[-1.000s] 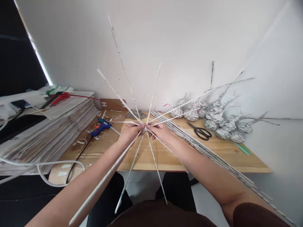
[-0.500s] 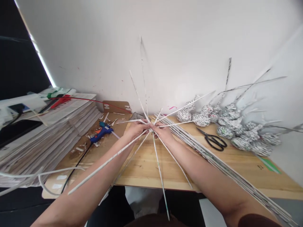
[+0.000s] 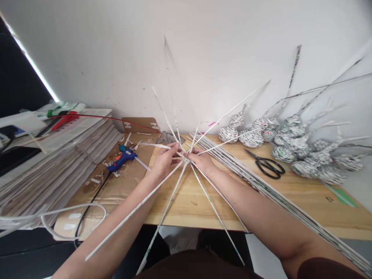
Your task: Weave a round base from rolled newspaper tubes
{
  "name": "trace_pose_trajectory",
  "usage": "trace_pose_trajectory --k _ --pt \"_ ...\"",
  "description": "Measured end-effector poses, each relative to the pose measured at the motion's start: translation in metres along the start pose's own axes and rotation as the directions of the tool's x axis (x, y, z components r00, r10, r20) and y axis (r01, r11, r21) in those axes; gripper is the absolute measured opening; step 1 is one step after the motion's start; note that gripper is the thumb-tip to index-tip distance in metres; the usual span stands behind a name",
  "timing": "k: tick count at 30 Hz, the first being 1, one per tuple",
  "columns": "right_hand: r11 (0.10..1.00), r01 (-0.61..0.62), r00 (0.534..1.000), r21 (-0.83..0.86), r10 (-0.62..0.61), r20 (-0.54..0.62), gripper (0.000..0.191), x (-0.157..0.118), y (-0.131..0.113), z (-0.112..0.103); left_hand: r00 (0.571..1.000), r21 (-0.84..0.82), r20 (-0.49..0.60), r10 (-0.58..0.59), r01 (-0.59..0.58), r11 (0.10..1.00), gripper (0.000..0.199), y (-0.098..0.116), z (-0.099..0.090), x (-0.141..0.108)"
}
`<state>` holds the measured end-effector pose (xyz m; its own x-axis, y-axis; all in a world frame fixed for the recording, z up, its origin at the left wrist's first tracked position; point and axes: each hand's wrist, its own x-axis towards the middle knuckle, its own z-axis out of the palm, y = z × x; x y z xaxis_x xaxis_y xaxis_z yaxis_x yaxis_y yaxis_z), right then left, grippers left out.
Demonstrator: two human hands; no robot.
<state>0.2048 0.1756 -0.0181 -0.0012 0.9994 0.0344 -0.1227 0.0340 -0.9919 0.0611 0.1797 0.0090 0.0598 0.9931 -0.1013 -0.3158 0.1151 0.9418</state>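
Several rolled newspaper sticks fan out like spokes from a small woven paper centre [image 3: 186, 158], held up over the table between my hands. My left hand [image 3: 169, 158] is at the left of this centre, thumb and fingertips pinched on a paper stick [image 3: 175, 146]. On the other side, my right hand [image 3: 200, 159] grips the woven centre with its thumb on top; its other fingers are partly hidden. Some spokes reach toward the wall, others hang down toward my lap and across my forearms.
A bundle of paper sticks [image 3: 247, 182] lies diagonally on the wooden table [image 3: 171, 213]. Black scissors [image 3: 269, 167] and several woven paper gourd shapes [image 3: 290, 133] are at right. At left are a blue glue gun [image 3: 123, 158], scraps on cardboard [image 3: 128, 193] and a stack of paper [image 3: 78, 155].
The spokes have turned about the centre, the lower ones swinging rightward. My left hand's fingers have lifted and spread slightly from the centre. The view has shifted a little.
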Motion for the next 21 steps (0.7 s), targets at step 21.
trace_pose_trajectory --k 21 --pt "0.998 -0.031 0.997 -0.056 0.026 -0.074 0.035 -0.001 0.009 0.001 0.980 0.006 0.133 -0.148 0.149 0.989 0.035 -0.019 -0.006 0.023"
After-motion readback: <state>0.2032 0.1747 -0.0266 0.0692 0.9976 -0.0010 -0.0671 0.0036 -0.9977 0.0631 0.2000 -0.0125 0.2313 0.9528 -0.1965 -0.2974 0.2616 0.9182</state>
